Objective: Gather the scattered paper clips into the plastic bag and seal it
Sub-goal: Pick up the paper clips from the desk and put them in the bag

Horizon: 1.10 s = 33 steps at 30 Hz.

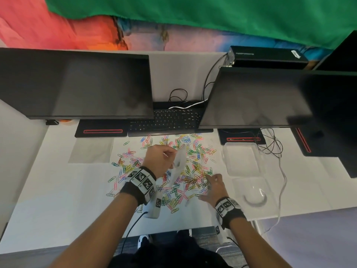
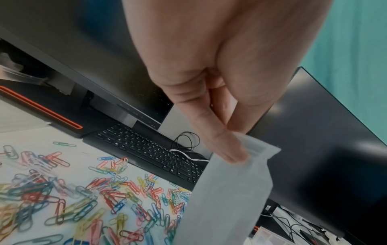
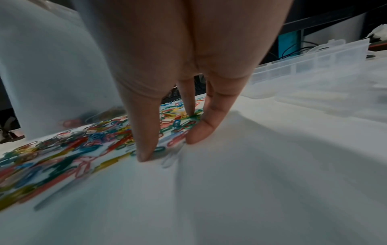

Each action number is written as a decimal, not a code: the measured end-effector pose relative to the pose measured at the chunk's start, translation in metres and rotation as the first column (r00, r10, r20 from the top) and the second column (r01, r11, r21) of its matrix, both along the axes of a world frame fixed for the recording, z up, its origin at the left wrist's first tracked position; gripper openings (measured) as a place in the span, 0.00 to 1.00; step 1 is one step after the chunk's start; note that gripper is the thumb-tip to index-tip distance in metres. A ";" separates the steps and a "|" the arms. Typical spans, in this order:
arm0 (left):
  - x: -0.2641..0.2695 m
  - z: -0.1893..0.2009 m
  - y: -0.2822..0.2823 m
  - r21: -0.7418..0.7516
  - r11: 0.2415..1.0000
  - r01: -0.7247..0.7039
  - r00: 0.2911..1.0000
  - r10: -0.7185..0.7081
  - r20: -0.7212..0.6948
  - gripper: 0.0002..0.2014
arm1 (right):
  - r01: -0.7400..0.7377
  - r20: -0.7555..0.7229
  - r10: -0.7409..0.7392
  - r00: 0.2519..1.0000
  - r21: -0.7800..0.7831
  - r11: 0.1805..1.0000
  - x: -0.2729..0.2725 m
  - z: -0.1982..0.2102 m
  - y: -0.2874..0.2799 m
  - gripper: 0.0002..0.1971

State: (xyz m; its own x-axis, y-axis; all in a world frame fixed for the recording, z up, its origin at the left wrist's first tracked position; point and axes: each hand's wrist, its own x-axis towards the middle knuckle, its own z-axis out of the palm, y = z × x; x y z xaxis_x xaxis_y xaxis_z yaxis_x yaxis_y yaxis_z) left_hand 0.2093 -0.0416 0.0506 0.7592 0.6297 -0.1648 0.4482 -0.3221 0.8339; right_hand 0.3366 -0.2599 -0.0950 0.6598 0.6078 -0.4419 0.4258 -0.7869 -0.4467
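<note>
Many coloured paper clips (image 1: 177, 171) (image 2: 83, 199) (image 3: 73, 145) lie spread over the white desk (image 1: 67, 200) in front of me. My left hand (image 1: 164, 158) (image 2: 230, 147) is raised above the pile and pinches the top edge of a frosted plastic bag (image 1: 178, 167) (image 2: 226, 190), which hangs down from it. In the right wrist view the bag (image 3: 52, 74) stands at the left with a few clips showing through its bottom. My right hand (image 1: 211, 187) (image 3: 167, 149) is down on the desk at the pile's right edge, straight fingertips (image 3: 146, 154) touching clips.
Two dark monitors (image 1: 77, 84) (image 1: 260, 97) and a black keyboard (image 1: 166, 118) stand behind the clips. Clear plastic trays (image 1: 241, 161) (image 3: 314, 66) sit to the right, cables (image 1: 274, 144) trail beyond them. A sheet of paper (image 1: 90, 151) lies at the left.
</note>
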 end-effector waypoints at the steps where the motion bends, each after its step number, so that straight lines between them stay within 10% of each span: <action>1: 0.000 -0.001 -0.001 -0.007 1.000 -0.002 1.000 0.002 -0.004 0.07 | 0.010 0.008 -0.011 1.000 0.031 0.999 0.000 0.000 0.002 0.49; 12: 0.003 -0.009 -0.005 0.017 0.999 0.036 0.999 -0.035 -0.030 0.07 | -0.152 0.268 0.135 0.954 0.045 0.987 -0.006 0.005 0.028 0.13; 17: 0.005 -0.010 -0.005 0.031 0.999 0.040 0.999 -0.039 -0.028 0.07 | -0.177 0.264 0.184 0.947 -0.049 0.983 -0.002 0.007 0.028 0.12; 21: 0.009 -0.012 -0.008 0.064 0.995 0.076 0.996 -0.073 -0.047 0.07 | 0.165 -0.011 -0.165 0.986 0.124 0.978 0.010 0.010 0.022 0.06; 24: 0.009 -0.018 -0.008 0.071 0.994 0.084 0.995 -0.079 -0.067 0.07 | 0.554 -0.572 -0.381 0.726 0.158 0.818 0.016 0.024 0.018 0.11; 28: 0.013 -0.019 -0.011 0.069 0.994 0.086 0.995 -0.082 -0.057 0.07 | 0.783 -0.898 -0.200 0.392 0.212 0.585 0.019 0.070 0.031 0.13; 33: 0.019 -0.015 -0.015 0.070 0.988 0.137 0.990 -0.135 -0.030 0.07 | 0.745 -0.909 -0.026 0.415 0.323 0.583 0.007 0.117 0.062 0.10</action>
